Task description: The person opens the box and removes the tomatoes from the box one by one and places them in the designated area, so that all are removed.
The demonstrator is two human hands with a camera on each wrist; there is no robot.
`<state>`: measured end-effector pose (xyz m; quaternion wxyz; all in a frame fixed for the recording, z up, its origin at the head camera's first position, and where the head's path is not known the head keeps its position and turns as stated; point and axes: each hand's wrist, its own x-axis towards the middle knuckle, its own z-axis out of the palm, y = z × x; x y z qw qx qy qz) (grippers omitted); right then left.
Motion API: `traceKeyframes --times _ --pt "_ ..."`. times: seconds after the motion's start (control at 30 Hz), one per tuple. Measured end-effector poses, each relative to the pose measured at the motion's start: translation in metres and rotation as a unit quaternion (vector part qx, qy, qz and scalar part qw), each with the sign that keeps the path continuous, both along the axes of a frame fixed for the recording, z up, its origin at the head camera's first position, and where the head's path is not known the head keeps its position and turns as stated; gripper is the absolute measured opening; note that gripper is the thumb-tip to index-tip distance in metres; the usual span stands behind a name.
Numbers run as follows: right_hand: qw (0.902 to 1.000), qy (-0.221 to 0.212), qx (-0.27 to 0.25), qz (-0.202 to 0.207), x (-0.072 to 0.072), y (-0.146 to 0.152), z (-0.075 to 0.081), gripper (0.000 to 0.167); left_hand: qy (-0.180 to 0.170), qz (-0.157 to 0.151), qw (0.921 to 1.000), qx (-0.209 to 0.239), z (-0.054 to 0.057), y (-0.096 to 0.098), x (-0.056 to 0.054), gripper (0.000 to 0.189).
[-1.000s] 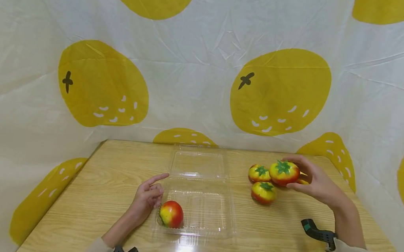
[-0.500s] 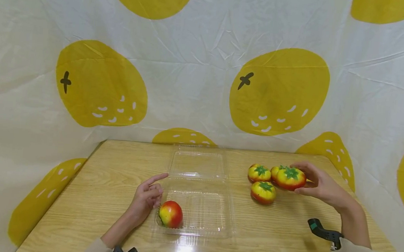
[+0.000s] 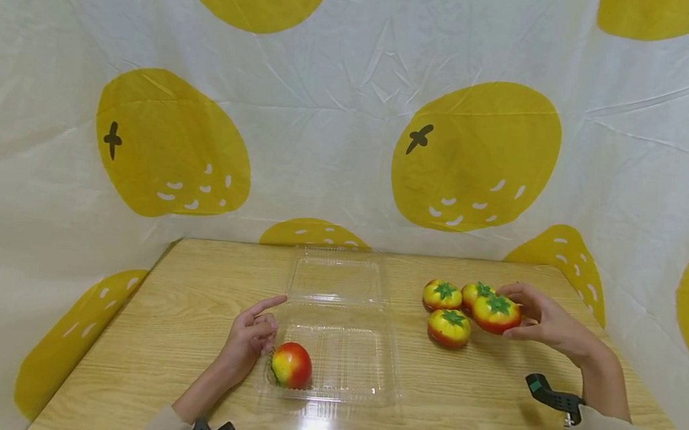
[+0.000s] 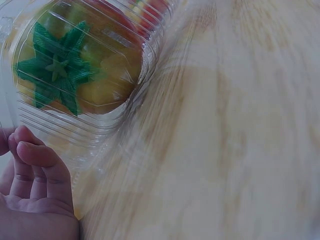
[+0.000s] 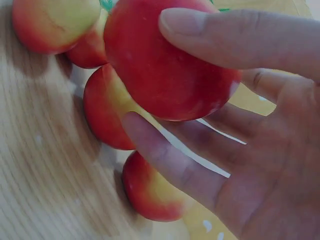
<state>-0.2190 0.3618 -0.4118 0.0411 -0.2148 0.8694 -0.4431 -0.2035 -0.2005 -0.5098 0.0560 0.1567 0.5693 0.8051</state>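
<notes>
My right hand (image 3: 545,322) holds a red-and-yellow toy tomato (image 3: 496,315) with a green star-shaped calyx, thumb on its near side and fingers beyond. In the right wrist view this tomato (image 5: 170,60) shows its red underside. Close to it on the table, three similar tomatoes (image 3: 449,328) sit calyx up. My left hand (image 3: 248,336) is at the left edge of a clear plastic clamshell container (image 3: 357,364); its index finger is straight, the others curl at the rim and appear to pinch it. Another tomato (image 3: 292,366) lies on its side in the container's front left corner, calyx facing left.
The container's hinged lid (image 3: 339,279) lies folded back on the wooden table (image 3: 204,298). A white cloth (image 3: 324,159) printed with yellow fruit hangs behind and at both sides. Dark wrist mounts (image 3: 555,397) stick out near both sleeves.
My right hand has moved right and slightly down with its tomato, uncovering the rear tomato beside it. The left hand and the container have stayed in place.
</notes>
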Motion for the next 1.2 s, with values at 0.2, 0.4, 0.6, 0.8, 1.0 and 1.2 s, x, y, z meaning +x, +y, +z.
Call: traceKeyframes --times 0.2,0.4,0.6,0.8,1.0,1.2 --pt "0.9991 -0.03 0.025 -0.019 0.002 0.003 -0.002 0.06 0.006 -0.003 1.0 0.003 0.0 0.0 0.0 0.051" --pt "0.9985 -0.044 0.026 -0.018 0.001 0.007 -0.006 0.063 0.004 -0.002 1.0 0.007 0.0 0.0 0.0 0.052" --pt "0.9982 -0.043 0.039 -0.012 -0.002 0.011 -0.008 0.062 0.001 -0.003 0.9999 0.01 0.0 0.001 -0.001 0.052" --pt "0.9974 -0.062 0.035 -0.009 -0.003 0.012 -0.014 0.057 -0.002 -0.001 1.0 0.008 0.0 0.001 0.0 0.052" --pt "0.998 -0.052 0.035 -0.003 -0.004 0.014 -0.017 0.049 -0.001 -0.002 1.0 0.005 0.001 0.001 0.0 0.053" --pt "0.9981 -0.052 0.033 0.005 -0.005 0.014 -0.019 0.047 0.0 -0.002 1.0 0.004 0.001 0.0 0.0 0.053"
